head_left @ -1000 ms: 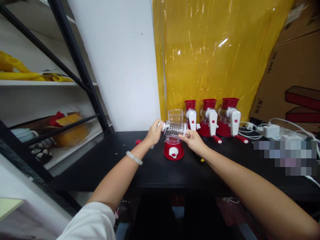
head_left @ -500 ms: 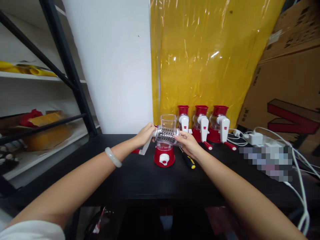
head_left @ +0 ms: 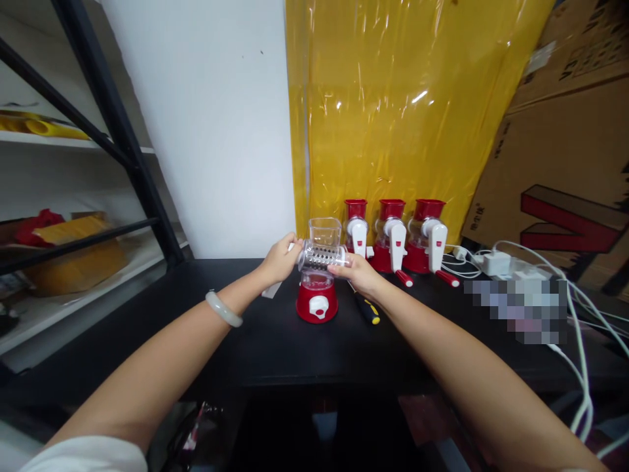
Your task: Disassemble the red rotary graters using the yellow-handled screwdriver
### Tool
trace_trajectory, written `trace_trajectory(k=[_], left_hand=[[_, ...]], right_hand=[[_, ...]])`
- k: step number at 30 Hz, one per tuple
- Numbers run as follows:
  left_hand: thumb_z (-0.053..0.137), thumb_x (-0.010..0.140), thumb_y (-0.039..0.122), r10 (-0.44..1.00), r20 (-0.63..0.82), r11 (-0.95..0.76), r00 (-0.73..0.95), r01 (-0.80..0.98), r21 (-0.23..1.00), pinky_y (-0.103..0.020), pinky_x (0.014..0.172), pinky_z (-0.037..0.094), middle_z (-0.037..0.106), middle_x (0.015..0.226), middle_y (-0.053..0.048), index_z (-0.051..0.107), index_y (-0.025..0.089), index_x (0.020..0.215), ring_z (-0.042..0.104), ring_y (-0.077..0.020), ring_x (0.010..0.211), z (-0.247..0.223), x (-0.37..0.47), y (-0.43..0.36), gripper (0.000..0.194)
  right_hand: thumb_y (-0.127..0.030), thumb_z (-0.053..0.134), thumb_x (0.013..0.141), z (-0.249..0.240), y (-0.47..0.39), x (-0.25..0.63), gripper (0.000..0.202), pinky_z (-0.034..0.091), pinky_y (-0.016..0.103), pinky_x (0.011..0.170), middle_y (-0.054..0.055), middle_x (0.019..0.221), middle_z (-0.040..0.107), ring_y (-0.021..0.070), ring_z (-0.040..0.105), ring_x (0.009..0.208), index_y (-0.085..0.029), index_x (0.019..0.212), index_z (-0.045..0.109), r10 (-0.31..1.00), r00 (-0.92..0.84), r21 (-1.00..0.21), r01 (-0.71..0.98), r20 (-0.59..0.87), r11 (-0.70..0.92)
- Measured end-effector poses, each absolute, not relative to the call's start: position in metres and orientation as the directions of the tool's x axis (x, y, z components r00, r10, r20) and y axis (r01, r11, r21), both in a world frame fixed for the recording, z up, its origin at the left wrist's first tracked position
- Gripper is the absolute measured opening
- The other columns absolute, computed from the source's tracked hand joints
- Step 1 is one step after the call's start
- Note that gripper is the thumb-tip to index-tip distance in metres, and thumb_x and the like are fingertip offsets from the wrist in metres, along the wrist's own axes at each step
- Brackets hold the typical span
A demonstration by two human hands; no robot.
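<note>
A rotary grater point(head_left: 317, 305) with a red base and a white knob on its front stands upright on the black table. Its clear hopper point(head_left: 324, 231) rises above a perforated metal drum point(head_left: 322, 255) lying crosswise in the clear body. My left hand point(head_left: 282, 259) is closed on the crank handle point(head_left: 271, 290) at the drum's left end; a white piece of the crank shows under the wrist. On the opposite end, my right hand point(head_left: 361, 274) grips the clear body, thumb in front. A screwdriver point(head_left: 368, 309) with a black and yellow handle lies by the base.
Three more red and white rotary graters point(head_left: 393, 236) stand in a row behind to the right. White cables and adapters point(head_left: 496, 263) lie on the table's right side, near a large cardboard box point(head_left: 555, 170). Left is a black-framed shelf point(head_left: 132, 157).
The crank's white arm and red grip, seen at lower left before, are now mostly hidden behind my left hand. Both hands keep their hold on the grater. The view has shifted slightly.
</note>
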State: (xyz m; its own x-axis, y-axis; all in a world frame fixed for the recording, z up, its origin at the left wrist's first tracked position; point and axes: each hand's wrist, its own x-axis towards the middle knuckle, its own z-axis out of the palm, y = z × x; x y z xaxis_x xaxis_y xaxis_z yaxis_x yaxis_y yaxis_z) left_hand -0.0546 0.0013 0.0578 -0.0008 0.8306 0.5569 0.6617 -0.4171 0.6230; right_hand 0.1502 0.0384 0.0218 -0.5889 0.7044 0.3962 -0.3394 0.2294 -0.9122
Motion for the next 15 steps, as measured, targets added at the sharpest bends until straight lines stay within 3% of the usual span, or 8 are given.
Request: trace_trajectory(k=[7, 15], left_hand=[[0.043, 0.088, 0.039, 0.784, 0.611, -0.407, -0.107, 0.655, 0.637, -0.025, 0.054, 0.034, 0.046, 0.057, 0.005, 0.043, 0.022, 0.072, 0.045, -0.014, 0.056, 0.052, -0.0526, -0.0025, 0.023], [0.044, 0.086, 0.038, 0.823, 0.541, -0.366, -0.171, 0.568, 0.737, -0.024, 0.051, 0.034, 0.043, 0.054, 0.004, 0.04, 0.022, 0.066, 0.044, -0.014, 0.054, 0.0512, -0.0568, 0.0009, 0.026]], right_hand=[[-0.045, 0.084, 0.056, 0.0231, 0.0368, 0.1503, 0.046, 0.046, 0.041, 0.096, 0.006, 0.092, 0.074, 0.0234, 0.067, 0.094, -0.019, 0.092, 0.073, 0.719, -0.577, -0.919, -0.312, 0.386, 0.243], [-0.041, 0.085, 0.054, 0.0276, 0.0345, 0.1503, 0.044, 0.046, 0.041, 0.095, 0.005, 0.088, 0.074, 0.022, 0.068, 0.088, -0.018, 0.089, 0.073, 0.713, -0.591, -0.921, -0.323, 0.376, 0.218]])
